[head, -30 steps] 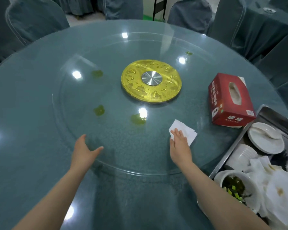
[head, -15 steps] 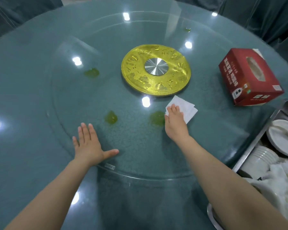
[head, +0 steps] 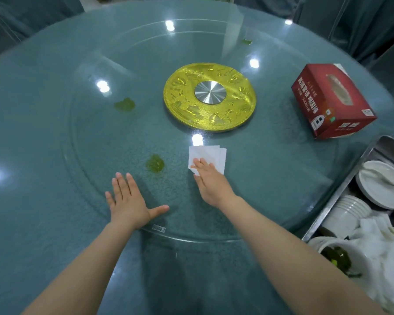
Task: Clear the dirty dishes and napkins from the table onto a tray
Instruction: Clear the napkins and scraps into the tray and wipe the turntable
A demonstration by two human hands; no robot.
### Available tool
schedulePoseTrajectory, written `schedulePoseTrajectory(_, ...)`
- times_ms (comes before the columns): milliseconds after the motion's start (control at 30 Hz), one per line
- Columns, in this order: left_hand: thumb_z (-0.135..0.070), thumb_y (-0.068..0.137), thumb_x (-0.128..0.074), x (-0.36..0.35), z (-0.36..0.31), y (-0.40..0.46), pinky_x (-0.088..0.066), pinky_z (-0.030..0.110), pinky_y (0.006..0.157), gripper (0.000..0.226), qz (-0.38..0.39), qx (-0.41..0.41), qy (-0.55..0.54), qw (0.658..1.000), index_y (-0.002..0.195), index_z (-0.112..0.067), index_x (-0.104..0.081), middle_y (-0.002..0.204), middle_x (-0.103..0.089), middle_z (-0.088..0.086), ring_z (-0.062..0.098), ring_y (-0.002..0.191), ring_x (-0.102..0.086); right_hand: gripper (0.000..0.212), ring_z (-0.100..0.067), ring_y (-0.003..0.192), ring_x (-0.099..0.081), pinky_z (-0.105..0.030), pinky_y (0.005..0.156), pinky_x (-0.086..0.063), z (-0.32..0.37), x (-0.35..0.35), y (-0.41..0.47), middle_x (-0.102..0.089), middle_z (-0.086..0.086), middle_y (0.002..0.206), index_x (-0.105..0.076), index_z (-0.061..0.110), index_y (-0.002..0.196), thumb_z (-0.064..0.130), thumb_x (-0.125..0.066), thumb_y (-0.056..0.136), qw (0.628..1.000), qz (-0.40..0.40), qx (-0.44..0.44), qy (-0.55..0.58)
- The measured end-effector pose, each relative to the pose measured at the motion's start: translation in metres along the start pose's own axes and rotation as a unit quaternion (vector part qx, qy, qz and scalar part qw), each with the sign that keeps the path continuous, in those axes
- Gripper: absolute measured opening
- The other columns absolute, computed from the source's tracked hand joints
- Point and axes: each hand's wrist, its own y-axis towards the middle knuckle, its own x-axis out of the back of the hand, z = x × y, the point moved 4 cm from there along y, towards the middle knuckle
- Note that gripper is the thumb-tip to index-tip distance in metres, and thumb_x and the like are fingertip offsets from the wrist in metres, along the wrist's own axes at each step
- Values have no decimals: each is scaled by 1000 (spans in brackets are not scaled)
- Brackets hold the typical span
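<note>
My right hand (head: pixel 210 183) presses flat, fingers straight, on the folded white paper napkin (head: pixel 210 155); left hand (head: pixel 127 201) lies spread on the round glass turntable (head: pixel 271 178). The napkin looks light and limp, so I'd pinch its near edge.

Restaurant banquet room, large round table (head: pixel 32 155) with glass turntable (head: pixel 271 178) on a gold hub (head: pixel 209 98), covered chairs (head: pixel 362 26) around, red tissue box (head: pixel 332 101), metal tray (head: pixel 341 196) of used white dishes (head: pixel 382 185)
</note>
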Motion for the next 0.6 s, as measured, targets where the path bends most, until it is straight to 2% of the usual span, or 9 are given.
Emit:
schedulePoseTrajectory(200, -94, 52, -43, 2, -5, -7, 9, 51, 115, 147, 0, 2, 6, 1000, 143, -5, 30, 152, 34, 17, 30, 142, 28, 44, -9, 147, -6, -17, 115, 5, 5, -10, -34, -18, 3, 159, -32, 12, 147, 21, -26, 104, 999, 35, 25, 2)
schedulePoseTrajectory(267, -93, 54, -46, 2, -10, -12, 5, 50, 116, 147, 1, 0, 6, 1000, 144, -3, 26, 153, 30, 18, 31, 143, 24, 44, -4, 145, -6, -9, 111, 7, 1, -7, -46, -21, 4, 158, -32, 12, 147, 19, -27, 104, 999, 28, 20, 15)
schedulePoseTrajectory(333, -92, 56, -47, 1, -15, -20, 2, 49, 117, 145, 1, -10, 16, 1000, 145, -2, 24, 154, 27, 20, 32, 144, 21, 44, 2, 139, -6, 4, 100, 9, -6, -1, -57, -24, 6, 155, -33, 14, 147, 18, -29, 104, 999, 14, 2, 39)
schedulePoseTrajectory(367, -91, 58, -46, 0, -18, -25, 1, 49, 117, 143, -3, -17, 25, 1000, 146, -1, 22, 154, 25, 21, 33, 144, 19, 43, 0, 139, -8, 4, 99, 8, -10, 2, -62, -25, 7, 154, -34, 15, 147, 18, -30, 104, 999, 8, -12, 52)
schedulePoseTrajectory(467, -89, 65, -40, -6, -31, -42, -6, 46, 118, 133, -20, -35, 48, 998, 148, -1, 16, 156, 17, 23, 35, 146, 10, 42, -15, 144, -19, -15, 112, -11, -27, 11, -73, -28, 6, 155, -38, 21, 145, 20, -32, 103, 993, -7, -67, 99)
schedulePoseTrajectory(533, -87, 71, -35, -8, -40, -52, -14, 43, 117, 123, -35, -50, 62, 996, 150, -4, 6, 158, 6, 22, 35, 145, -2, 41, -16, 143, -26, -16, 111, -16, -35, 18, -81, -35, 3, 152, -40, 17, 144, 16, -34, 103, 988, -46, -82, 126)
schedulePoseTrajectory(600, -82, 77, -36, -8, -45, -59, -27, 39, 111, 108, -59, -74, 59, 994, 151, -9, -10, 155, -13, 17, 32, 140, -20, 42, -16, 142, -29, -23, 115, -18, -42, 25, -86, -38, 0, 150, -39, 13, 144, 14, -35, 102, 980, -97, -98, 146)
